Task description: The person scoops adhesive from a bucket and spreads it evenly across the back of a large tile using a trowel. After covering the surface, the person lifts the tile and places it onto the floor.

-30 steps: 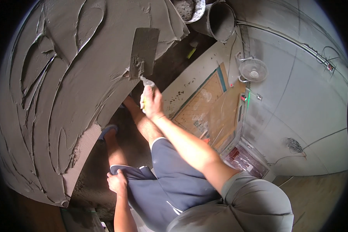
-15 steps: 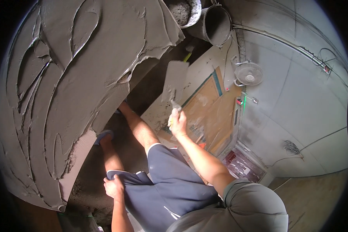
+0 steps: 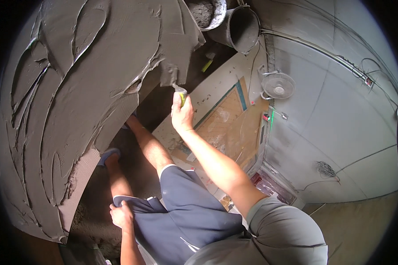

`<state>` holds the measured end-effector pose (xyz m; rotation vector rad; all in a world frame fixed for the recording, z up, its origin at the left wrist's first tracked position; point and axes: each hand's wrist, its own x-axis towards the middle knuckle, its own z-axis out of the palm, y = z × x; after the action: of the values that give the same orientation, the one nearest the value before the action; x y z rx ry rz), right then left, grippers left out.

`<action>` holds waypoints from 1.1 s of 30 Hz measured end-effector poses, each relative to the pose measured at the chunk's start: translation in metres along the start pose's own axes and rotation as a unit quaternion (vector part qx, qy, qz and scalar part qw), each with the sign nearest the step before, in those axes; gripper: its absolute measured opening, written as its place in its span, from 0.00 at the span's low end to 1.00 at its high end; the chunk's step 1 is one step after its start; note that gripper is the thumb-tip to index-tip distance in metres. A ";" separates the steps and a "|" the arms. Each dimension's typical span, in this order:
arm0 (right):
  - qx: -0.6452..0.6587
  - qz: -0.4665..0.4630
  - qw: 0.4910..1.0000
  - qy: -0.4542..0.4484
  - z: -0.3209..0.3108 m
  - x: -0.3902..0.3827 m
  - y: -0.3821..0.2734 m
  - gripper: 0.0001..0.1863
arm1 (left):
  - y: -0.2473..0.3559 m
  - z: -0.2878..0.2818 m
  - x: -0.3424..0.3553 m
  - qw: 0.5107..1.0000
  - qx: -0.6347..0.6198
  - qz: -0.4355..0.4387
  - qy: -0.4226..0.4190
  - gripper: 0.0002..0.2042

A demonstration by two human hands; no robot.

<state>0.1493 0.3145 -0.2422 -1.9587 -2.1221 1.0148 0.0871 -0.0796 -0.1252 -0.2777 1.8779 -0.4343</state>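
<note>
My right hand [image 3: 181, 114] grips a trowel's yellow-and-grey handle [image 3: 180, 96]; the mortar-smeared blade [image 3: 173, 70] is at the coated panel's right edge, though contact is unclear. A thick, ridged coat of wet grey mortar [image 3: 75, 110] covers most of the large panel at left; a strip of pale textured backing [image 3: 82, 179] shows along its lower edge. My left hand [image 3: 122, 215] is closed on the hem of my dark shorts [image 3: 185, 207].
Two buckets [image 3: 244, 30] [image 3: 200, 15] stand at top. A yellow-handled tool [image 3: 208, 64] lies beyond the trowel. Tan boarding [image 3: 239, 132], a white fan [image 3: 278, 86], cables [image 3: 326, 170] and a grey wall [image 3: 323, 110] fill the right. My legs are below the panel's edge.
The trowel swung off the mortar, down and right, then came back up and left to the panel's edge. The view shifted slightly; my left hand stays on the shorts.
</note>
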 end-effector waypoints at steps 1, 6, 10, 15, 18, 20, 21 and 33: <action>0.013 0.047 0.998 0.028 0.007 0.003 0.019 0.30 | 0.006 -0.005 -0.001 1.000 -0.004 0.001 -0.004 0.31; 0.139 0.201 0.968 0.058 -0.009 0.004 0.049 0.28 | 0.002 0.000 0.001 1.000 0.001 0.003 0.004 0.30; 0.266 0.195 0.941 0.074 -0.049 -0.001 0.046 0.20 | 0.003 -0.005 0.001 1.000 0.000 -0.001 -0.001 0.30; 0.211 0.114 0.965 -0.104 -0.087 0.034 -0.006 0.26 | -0.002 -0.005 0.004 1.000 0.008 0.005 -0.007 0.28; 0.177 0.057 0.958 -0.220 -0.077 0.053 -0.020 0.29 | -0.003 -0.006 0.005 1.000 -0.005 0.004 -0.002 0.28; 0.072 0.027 0.957 -0.280 -0.064 0.043 -0.015 0.29 | -0.003 -0.008 0.005 1.000 -0.013 -0.003 -0.008 0.28; 0.012 -0.011 0.953 -0.303 -0.057 0.030 -0.009 0.29 | -0.004 -0.008 0.006 1.000 -0.019 0.000 -0.002 0.28; -0.279 -0.240 0.757 -0.540 -0.013 -0.120 -0.035 0.29 | -0.022 0.012 0.007 0.997 -0.065 -0.020 -0.028 0.30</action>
<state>0.1469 0.2112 -0.1701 -0.6821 -3.5828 1.7781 0.0955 -0.1043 -0.1255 -0.4099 1.8516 -0.3291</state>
